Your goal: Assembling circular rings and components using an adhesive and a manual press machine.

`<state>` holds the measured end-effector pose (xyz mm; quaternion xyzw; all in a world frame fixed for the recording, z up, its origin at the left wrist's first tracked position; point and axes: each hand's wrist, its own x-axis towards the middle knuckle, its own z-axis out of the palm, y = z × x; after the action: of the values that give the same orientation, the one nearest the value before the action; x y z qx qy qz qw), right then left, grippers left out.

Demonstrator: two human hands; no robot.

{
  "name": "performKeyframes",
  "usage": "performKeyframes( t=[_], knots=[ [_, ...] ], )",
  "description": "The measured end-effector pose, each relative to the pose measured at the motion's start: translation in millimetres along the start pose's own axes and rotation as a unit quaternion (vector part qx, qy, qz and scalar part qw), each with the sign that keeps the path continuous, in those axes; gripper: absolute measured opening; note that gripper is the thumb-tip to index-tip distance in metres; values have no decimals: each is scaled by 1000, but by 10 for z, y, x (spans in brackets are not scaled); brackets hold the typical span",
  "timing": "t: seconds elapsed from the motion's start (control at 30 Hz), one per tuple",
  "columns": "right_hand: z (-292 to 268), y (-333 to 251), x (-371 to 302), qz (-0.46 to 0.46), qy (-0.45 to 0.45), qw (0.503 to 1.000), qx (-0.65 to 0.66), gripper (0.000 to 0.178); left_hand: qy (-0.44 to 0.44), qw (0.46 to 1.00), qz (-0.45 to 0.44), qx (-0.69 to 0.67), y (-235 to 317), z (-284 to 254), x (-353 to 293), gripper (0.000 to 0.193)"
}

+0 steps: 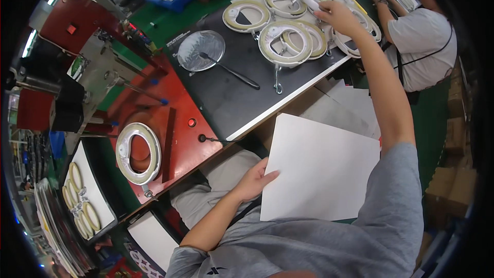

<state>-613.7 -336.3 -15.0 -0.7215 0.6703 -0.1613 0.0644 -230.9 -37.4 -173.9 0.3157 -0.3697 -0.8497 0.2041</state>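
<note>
My left hand (253, 179) grips the left edge of a large white sheet (321, 170), thumb on top, held over my lap. My right arm stretches across to the far side of the black table, and my right hand (337, 18) is closed around a white, rounded piece (310, 3) among several ring-shaped white frames with cream rims. Nearest to that hand are a ring frame (286, 4) and another ring frame (286, 44), which has a metal clasp (278, 80) hanging from it. Whether the white piece is joined to a frame, I cannot tell.
A round dish (201, 50) of white paste with a black-handled spreader (231, 72) rests on the black table (216, 100). Left, a red machine base (193, 146) carries one ring frame (138, 153). Far right sits a co-worker (424, 41). A blue tray (177, 0) stands behind.
</note>
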Motion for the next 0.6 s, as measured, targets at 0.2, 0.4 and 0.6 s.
performKeyframes(
  t=[0.2, 0.4, 0.6],
  knots=[
    [-138, -543, -580, -108, 78, 983, 130, 29, 5, 1000, -10, -13, 15, -18, 7, 40],
    [-83, -884, -1020, -239, 5, 970, -40, 25, -6, 1000, -14, -12, -8, -38, 11, 39],
    [105, -757, -1083, -264, 17, 964, -41, 27, 16, 1000, -20, -6, 35, -50, -36, 40]
  ],
)
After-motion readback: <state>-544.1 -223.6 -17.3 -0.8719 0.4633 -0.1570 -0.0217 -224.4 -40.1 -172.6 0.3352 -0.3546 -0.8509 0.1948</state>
